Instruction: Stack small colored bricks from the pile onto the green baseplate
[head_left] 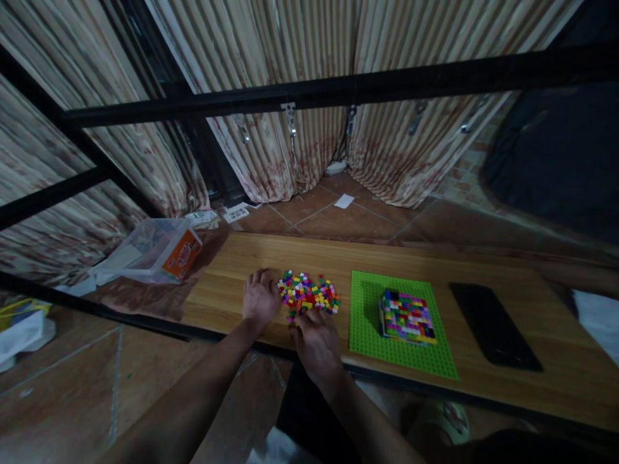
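A pile of several small coloured bricks (pixel 310 295) lies on the wooden table (pixel 483 258). My left hand (pixel 260 300) rests palm down on the table just left of the pile, its fingers apart and touching the pile's edge. My right hand (pixel 316 341) is at the near side of the pile with its fingers curled down into the bricks; what they hold is hidden. To the right, a green baseplate (pixel 367 322) carries a block of stacked coloured bricks (pixel 407 316).
A black phone (pixel 493 325) lies flat right of the baseplate. A clear plastic box with an orange label (pixel 159 251) sits on the floor to the left. Black metal bars (pixel 338 87) cross the view in front of striped curtains (pixel 271 58). Tiled floor lies beyond.
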Available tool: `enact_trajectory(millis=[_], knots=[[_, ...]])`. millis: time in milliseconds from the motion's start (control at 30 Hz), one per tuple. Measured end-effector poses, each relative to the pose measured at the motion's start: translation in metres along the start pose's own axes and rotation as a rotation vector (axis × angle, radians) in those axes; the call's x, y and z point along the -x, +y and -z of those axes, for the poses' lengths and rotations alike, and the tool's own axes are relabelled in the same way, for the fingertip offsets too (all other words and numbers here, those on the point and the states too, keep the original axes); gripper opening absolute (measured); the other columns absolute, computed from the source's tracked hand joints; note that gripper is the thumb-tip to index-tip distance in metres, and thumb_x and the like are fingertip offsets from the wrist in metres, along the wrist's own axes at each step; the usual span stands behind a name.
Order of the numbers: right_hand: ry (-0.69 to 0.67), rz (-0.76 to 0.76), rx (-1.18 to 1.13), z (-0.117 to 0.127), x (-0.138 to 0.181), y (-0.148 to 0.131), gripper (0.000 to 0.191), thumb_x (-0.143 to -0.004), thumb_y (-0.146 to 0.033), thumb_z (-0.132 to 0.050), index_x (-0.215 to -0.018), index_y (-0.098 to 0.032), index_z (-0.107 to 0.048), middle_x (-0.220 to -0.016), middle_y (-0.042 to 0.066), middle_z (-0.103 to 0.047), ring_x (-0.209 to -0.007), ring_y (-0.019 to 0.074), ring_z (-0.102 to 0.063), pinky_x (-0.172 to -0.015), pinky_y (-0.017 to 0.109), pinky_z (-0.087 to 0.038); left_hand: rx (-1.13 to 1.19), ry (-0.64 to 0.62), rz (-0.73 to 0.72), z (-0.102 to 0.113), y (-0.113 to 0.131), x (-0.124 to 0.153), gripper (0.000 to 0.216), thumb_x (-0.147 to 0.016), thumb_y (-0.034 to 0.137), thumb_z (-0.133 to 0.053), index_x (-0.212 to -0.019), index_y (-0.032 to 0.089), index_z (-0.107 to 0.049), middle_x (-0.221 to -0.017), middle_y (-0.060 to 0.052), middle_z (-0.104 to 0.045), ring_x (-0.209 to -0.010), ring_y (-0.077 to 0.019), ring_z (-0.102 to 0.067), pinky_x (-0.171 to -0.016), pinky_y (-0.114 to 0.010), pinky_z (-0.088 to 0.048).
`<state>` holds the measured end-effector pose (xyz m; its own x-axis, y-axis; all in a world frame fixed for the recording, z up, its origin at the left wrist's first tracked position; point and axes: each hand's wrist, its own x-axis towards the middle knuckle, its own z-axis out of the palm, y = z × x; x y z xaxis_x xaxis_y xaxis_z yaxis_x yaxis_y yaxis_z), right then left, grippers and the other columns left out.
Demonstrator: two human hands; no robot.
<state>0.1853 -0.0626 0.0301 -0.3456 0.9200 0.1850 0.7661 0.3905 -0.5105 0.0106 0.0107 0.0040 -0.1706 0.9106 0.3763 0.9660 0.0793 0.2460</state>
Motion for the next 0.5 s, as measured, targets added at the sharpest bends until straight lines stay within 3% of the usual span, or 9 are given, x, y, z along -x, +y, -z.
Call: enact_trajectory(millis=[233, 367, 500], knots=[[0.06, -0.017, -0.029, 0.003, -0.002, 0.003, 0.019, -0.094, -0.024, -0.053, -0.083, -0.022, -0.069, -0.087, 0.004, -0.068, -0.088, 0.0205, -0.06, -0.081, 0.032, -0.045, -0.01, 0.025, -0.03, -0.002, -0.003, -0.002, 0.035, -0.086, 0.024, -0.041, -0.109, 0.013, -0.064, -0.118, -0.013, -0.065, -0.107, -0.0299, -0.056, -0.096, -0.045, -0.044], [0.283, -0.071, -0.261, 0.032, 0.008, 0.014, 0.024, -0.098, -0.022, -0.046, -0.091, -0.022, -0.069, -0.09, 0.004, -0.069, -0.084, 0.0166, -0.063, -0.078, 0.028, -0.047, 0.0, 0.045, -0.069, -0.003, -0.006, -0.004, 0.035, -0.086, 0.024, -0.041, -0.11, 0.013, -0.064, -0.117, -0.015, -0.064, -0.107, -0.0296, -0.057, -0.096, -0.045, -0.044], [0.488, -0.147, -0.333, 0.078, 0.019, 0.058, 0.025, -0.097, -0.031, -0.047, -0.094, -0.021, -0.07, -0.09, 0.005, -0.07, -0.083, 0.0171, -0.065, -0.076, 0.029, -0.049, -0.018, 0.064, -0.076, -0.005, -0.007, -0.005, 0.037, -0.087, 0.026, -0.039, -0.11, 0.011, -0.064, -0.116, -0.016, -0.065, -0.107, -0.0299, -0.056, -0.096, -0.045, -0.045]])
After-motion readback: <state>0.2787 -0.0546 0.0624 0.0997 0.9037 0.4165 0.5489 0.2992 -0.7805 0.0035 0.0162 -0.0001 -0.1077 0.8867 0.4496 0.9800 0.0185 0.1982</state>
